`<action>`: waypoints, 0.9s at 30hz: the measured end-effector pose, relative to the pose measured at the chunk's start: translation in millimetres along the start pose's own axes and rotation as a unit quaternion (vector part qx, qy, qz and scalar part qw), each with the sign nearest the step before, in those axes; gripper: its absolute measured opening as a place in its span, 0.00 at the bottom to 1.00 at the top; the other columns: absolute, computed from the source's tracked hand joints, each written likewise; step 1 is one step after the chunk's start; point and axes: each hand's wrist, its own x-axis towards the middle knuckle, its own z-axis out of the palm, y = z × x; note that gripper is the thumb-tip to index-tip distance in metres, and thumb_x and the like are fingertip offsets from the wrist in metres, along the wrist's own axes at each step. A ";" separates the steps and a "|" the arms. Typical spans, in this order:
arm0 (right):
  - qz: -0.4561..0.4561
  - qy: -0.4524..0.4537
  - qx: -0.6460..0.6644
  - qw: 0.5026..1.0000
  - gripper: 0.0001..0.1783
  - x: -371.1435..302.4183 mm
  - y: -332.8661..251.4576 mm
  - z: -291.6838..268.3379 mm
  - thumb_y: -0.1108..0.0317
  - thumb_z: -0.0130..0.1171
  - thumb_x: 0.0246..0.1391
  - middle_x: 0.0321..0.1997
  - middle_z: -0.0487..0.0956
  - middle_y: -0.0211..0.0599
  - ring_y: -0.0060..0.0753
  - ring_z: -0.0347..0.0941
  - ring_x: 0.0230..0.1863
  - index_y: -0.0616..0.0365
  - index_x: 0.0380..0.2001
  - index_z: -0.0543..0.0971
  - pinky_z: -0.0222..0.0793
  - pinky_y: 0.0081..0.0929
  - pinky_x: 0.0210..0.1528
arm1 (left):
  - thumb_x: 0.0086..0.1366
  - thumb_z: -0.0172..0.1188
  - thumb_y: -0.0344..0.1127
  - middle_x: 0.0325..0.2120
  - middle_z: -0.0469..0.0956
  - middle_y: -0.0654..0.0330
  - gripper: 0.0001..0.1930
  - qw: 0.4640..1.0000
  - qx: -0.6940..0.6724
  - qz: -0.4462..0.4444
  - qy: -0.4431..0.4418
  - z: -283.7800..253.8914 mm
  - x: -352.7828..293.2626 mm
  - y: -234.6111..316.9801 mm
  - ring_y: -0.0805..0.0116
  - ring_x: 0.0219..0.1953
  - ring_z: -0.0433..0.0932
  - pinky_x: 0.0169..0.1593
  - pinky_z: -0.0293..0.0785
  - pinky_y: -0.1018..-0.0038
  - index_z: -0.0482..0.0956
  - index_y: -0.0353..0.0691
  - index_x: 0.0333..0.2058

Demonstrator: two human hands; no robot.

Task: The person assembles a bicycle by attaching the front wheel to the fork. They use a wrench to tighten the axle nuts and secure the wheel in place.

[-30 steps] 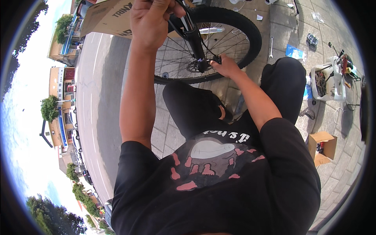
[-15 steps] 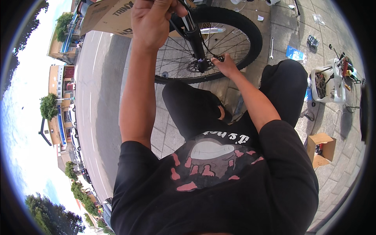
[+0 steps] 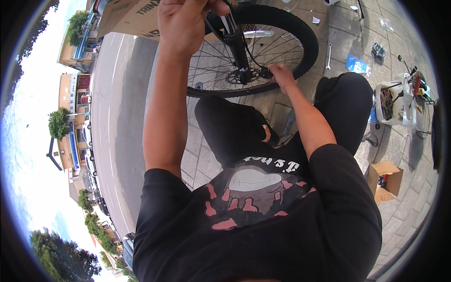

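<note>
A bicycle's front wheel (image 3: 308,47) stands before my knees, its black fork (image 3: 238,52) crossing the spokes. At the hub sits a disc brake rotor (image 3: 231,77). My left hand (image 3: 182,27) is raised beside the top of the fork, its fingers curled round a black cable (image 3: 207,21); the top edge of the picture cuts off part of the grip. Low by the hub, my right hand (image 3: 283,76) pinches a small black brake caliper (image 3: 266,72) to the right of the fork leg. A thin cable runs down to this caliper.
A cardboard sheet (image 3: 129,19) stands behind the wheel at the left. On the paving to the right lie a wrench (image 3: 329,56), a blue packet (image 3: 357,65), a white tool bin (image 3: 401,110) and an open carton (image 3: 385,181). A road (image 3: 112,117) runs along the left.
My right hand has shifted slightly right, and its spread fingers have closed on the brake caliper. The left hand keeps its hold. The wheel appears slightly higher and further right.
</note>
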 end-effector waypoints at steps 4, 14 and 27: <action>0.034 -0.040 -0.024 0.998 0.19 -8.1 -0.6 2.8 0.54 0.66 0.62 0.38 0.79 0.28 0.20 0.74 0.32 0.58 0.45 0.83 0.83 0.30 0.39 | 0.79 0.58 0.42 0.27 0.75 0.66 0.10 1.000 -0.011 0.001 0.010 3.0 -1.1 0.7 0.74 0.25 0.79 0.31 0.75 0.79 0.74 0.43 0.41; -0.125 -0.088 -0.427 0.891 0.35 -30.4 -5.6 2.6 0.58 0.73 0.47 0.45 0.80 0.33 0.24 0.78 0.46 0.49 0.61 0.77 0.77 0.31 0.43 | 0.79 0.57 0.42 0.26 0.75 0.66 0.10 1.000 -0.018 0.014 -0.006 5.0 4.9 0.6 0.73 0.26 0.79 0.33 0.76 0.76 0.74 0.43 0.42; 0.114 -0.290 -0.210 0.927 0.21 -63.1 -31.8 -4.7 0.74 0.67 0.48 0.38 0.78 0.32 0.26 0.78 0.36 0.63 0.48 0.78 0.81 0.29 0.45 | 0.79 0.58 0.44 0.26 0.74 0.67 0.13 0.999 0.025 0.040 -0.012 8.1 7.7 -3.6 0.76 0.26 0.79 0.32 0.75 0.79 0.73 0.43 0.38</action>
